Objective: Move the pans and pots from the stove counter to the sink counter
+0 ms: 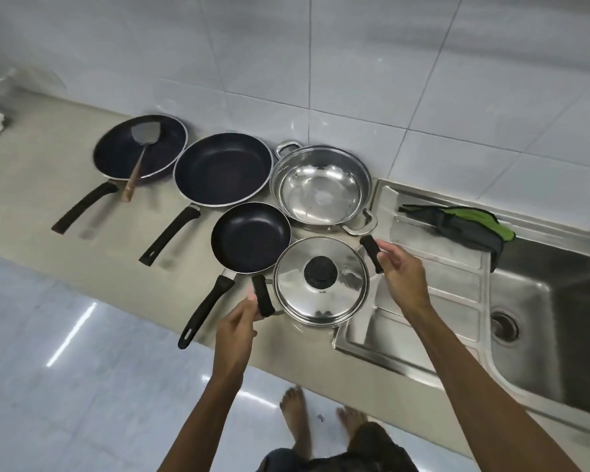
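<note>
Sitting between both hands, the lidded pot (321, 282) is gripped by its side handles.

Lidded pot (321, 282): polished silver, black knob, black side handles. Three frying pans (251, 237): dark navy-black interiors, black handles. Open pot (321, 187): silver. Cloth (464, 226): green and grey. Table (48, 158): beige. Wall tiles (423, 80): white.

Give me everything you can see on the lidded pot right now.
The lidded pot is shiny steel, upright, at the counter's front edge beside the sink drainboard. Its domed lid is on, with a black knob. The left hand and right hand touch its black side handles. The small frying pan sits close by.
</note>
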The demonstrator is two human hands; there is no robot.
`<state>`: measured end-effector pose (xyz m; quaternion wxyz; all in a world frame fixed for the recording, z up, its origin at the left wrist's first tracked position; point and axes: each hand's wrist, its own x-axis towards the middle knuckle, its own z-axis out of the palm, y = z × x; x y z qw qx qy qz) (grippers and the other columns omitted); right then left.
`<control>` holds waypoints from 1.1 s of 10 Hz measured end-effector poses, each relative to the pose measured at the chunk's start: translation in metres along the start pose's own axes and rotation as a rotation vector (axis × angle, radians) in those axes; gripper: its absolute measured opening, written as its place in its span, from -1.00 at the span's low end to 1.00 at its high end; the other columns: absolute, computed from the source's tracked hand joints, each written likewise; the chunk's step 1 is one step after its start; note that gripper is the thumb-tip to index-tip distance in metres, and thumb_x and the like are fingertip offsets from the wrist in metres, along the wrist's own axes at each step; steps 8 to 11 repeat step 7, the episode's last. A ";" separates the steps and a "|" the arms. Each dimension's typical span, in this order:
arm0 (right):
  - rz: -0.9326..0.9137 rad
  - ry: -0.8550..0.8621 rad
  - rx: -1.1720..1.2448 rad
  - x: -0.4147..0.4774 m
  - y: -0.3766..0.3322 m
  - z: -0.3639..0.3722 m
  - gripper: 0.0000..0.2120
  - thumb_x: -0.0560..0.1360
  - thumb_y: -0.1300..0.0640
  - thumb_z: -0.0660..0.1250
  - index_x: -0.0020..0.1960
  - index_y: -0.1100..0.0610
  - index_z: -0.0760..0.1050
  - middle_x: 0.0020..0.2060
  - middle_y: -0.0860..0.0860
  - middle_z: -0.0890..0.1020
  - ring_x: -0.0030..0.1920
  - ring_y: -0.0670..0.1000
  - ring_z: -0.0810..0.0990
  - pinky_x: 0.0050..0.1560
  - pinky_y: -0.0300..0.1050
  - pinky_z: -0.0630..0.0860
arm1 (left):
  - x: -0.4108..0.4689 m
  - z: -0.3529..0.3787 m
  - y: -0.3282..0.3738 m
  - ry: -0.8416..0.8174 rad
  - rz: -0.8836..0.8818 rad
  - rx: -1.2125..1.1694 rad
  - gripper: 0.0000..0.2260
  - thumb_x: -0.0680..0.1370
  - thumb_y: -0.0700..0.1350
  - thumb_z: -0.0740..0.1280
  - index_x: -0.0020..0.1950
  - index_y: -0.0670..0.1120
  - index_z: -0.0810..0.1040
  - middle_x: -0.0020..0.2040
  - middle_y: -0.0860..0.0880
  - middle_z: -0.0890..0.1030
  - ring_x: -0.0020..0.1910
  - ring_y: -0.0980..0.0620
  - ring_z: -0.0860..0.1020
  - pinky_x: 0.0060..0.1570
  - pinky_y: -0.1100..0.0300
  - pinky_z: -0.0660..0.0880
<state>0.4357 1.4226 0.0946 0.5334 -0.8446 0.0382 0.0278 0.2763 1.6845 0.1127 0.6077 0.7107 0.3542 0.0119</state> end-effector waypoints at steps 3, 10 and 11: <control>-0.014 0.140 -0.047 -0.012 0.005 0.019 -0.72 0.65 0.20 0.30 0.32 0.07 0.63 0.06 -0.13 0.70 0.10 -0.12 0.63 0.17 -0.25 0.49 | -0.004 0.009 -0.024 0.071 0.042 -0.022 -0.57 0.58 0.04 0.39 0.44 -0.03 0.53 0.23 -0.10 0.69 0.16 -0.02 0.67 0.23 -0.13 0.58; -0.084 -0.047 -0.120 -0.056 0.004 -0.005 -0.53 0.65 0.19 0.30 0.55 0.06 0.37 0.22 0.11 0.67 0.09 0.14 0.69 0.15 0.13 0.63 | -0.049 0.031 -0.033 0.016 0.105 0.174 -0.75 0.65 0.01 0.29 0.26 -0.04 0.61 0.02 0.00 0.72 0.02 0.06 0.70 0.14 -0.09 0.61; -0.084 -0.047 -0.120 -0.056 0.004 -0.005 -0.53 0.65 0.19 0.30 0.55 0.06 0.37 0.22 0.11 0.67 0.09 0.14 0.69 0.15 0.13 0.63 | -0.049 0.031 -0.033 0.016 0.105 0.174 -0.75 0.65 0.01 0.29 0.26 -0.04 0.61 0.02 0.00 0.72 0.02 0.06 0.70 0.14 -0.09 0.61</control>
